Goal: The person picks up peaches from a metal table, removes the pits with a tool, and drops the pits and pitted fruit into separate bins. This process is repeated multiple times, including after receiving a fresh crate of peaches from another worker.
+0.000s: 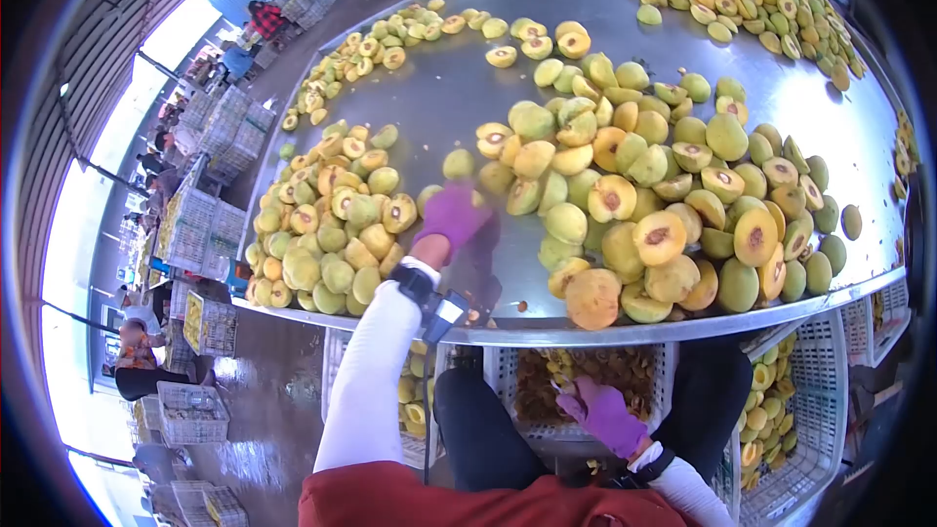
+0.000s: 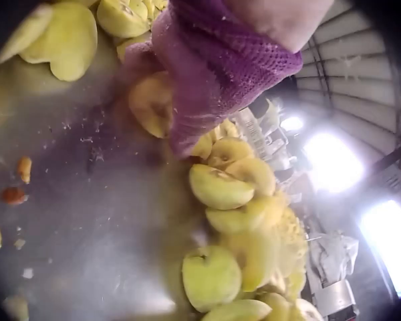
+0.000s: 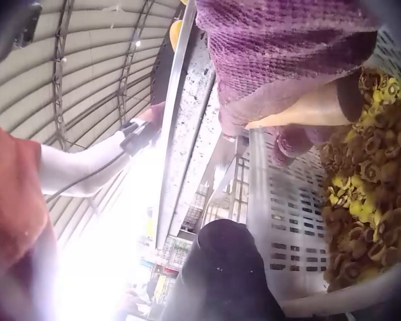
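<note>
One cut fruit half [image 2: 149, 105]: in left hand [image 1: 454, 217]'s curled fingers, over steel table [image 1: 420, 88]; plain in left wrist view, blurred in head
Right hand [image 1: 607, 417]: gripping tan object [image 3: 307, 112], right wrist view shows it
Crate [image 3: 294, 224]: brown scraps [image 3: 367, 251]

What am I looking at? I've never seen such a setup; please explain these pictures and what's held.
There is no machine: a person works with the left hand and right hand, both gloved in purple. The widest picture is taken from the head, looking forward and down; the others, one from each wrist. Piles of fruit, many pieces cut open, lie on a metal table. The left hand is at a fruit half; blur hides whether it is gripped. The right hand grips a slim tan object, perhaps a tool handle, by a crate of brown and yellow scraps.
</note>
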A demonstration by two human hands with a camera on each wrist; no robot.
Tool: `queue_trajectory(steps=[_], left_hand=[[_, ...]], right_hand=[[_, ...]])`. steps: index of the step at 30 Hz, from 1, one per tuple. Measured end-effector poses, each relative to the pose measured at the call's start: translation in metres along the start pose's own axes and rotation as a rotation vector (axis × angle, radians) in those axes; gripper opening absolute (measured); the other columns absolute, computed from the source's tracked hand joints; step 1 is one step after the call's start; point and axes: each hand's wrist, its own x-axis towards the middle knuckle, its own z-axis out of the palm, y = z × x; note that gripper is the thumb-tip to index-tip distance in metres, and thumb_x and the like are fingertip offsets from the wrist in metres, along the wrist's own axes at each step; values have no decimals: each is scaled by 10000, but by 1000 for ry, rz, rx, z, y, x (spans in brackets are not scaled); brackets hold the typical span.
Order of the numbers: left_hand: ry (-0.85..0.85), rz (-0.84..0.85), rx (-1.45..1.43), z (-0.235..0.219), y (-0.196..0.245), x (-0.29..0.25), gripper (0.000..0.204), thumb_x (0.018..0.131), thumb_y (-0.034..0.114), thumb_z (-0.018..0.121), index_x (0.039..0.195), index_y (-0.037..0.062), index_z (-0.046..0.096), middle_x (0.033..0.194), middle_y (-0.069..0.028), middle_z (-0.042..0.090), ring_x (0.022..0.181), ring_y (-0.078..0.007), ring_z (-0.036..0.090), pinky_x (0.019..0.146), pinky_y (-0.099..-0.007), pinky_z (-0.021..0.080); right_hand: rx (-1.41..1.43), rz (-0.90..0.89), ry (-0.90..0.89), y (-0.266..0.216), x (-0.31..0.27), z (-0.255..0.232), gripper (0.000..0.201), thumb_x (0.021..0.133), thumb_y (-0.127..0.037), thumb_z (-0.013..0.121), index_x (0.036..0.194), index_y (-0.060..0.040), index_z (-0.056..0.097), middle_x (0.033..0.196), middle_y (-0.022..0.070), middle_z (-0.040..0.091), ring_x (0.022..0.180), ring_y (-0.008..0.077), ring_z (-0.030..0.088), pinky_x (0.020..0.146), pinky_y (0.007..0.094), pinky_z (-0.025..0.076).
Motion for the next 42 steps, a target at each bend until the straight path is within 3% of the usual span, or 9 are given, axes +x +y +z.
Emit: queue_trajectory(steps=[4, 6, 9, 16, 29, 31, 34, 37, 42], left_hand=[[-80, -55, -1016, -18, -4, -69, 580, 884, 426, 551, 1307, 43, 444, 1163, -169, 554, 1026, -312, 589, 759, -394, 516], [189, 65, -1790, -18, 10, -126, 520, 938, 444, 451, 1258, 35, 479, 1067, -142, 582, 893, -261, 623, 637, -342, 525], [318, -153, -1923, 0, 28, -193, 548, 968, 482, 350, 1194, 9, 511, 995, -145, 604, 792, -256, 634, 563, -331, 514], [443, -299, -1883, 31, 88, -265, 571, 980, 496, 303, 1121, -13, 519, 930, -142, 610, 719, -237, 631, 572, -301, 514], [618, -47, -1759, 38, 110, -296, 471, 1006, 370, 317, 1142, -33, 519, 917, -103, 620, 771, -176, 611, 710, -275, 506], [444, 4, -1291, 45, 88, -290, 451, 964, 372, 409, 1039, -43, 570, 911, -131, 641, 745, -212, 623, 680, -313, 510], [480, 235, -1199, 48, 81, -283, 389, 943, 305, 457, 998, -57, 591, 875, -137, 654, 747, -195, 630, 693, -315, 507], [281, 2, -1527, 48, 76, -285, 352, 917, 266, 504, 1033, -57, 583, 877, -138, 655, 738, -183, 625, 696, -311, 504], [166, 221, -1213, 30, 65, -278, 349, 928, 245, 482, 1111, -43, 552, 944, -139, 645, 792, -213, 616, 734, -308, 495]], right_hand=[[-89, -78, -124, -18, -5, -13, 265, 915, -312, 562, 898, -51, 520, 734, 154, 644, 670, 370, 630, 569, 450, 488], [-40, -120, -93, -20, -5, -8, 252, 911, -290, 572, 899, -45, 514, 720, 161, 632, 659, 371, 628, 553, 439, 479], [-32, -220, 2, -13, -8, 12, 242, 910, -268, 575, 893, -39, 502, 699, 174, 609, 641, 378, 616, 531, 440, 463], [-168, -320, 112, -134, -29, -6, 286, 892, -293, 601, 894, -40, 469, 658, 165, 576, 583, 368, 595, 473, 410, 441], [-297, -335, 138, -136, -40, 3, 337, 903, -352, 559, 892, -35, 447, 657, 173, 569, 565, 366, 586, 467, 422, 438], [-321, -316, 78, -127, -41, 3, 339, 908, -351, 550, 915, -27, 450, 648, 179, 570, 573, 369, 589, 475, 427, 443], [-334, -278, 29, -122, -41, 4, 339, 913, -355, 544, 921, -24, 474, 640, 179, 582, 560, 364, 597, 486, 424, 461], [-223, -277, 10, -113, -36, 8, 325, 920, -352, 535, 925, -29, 503, 651, 183, 593, 546, 365, 599, 496, 417, 474], [103, -96, -254, -120, -28, -13, 317, 943, -346, 493, 986, -34, 520, 703, 222, 603, 607, 395, 602, 528, 440, 468]])
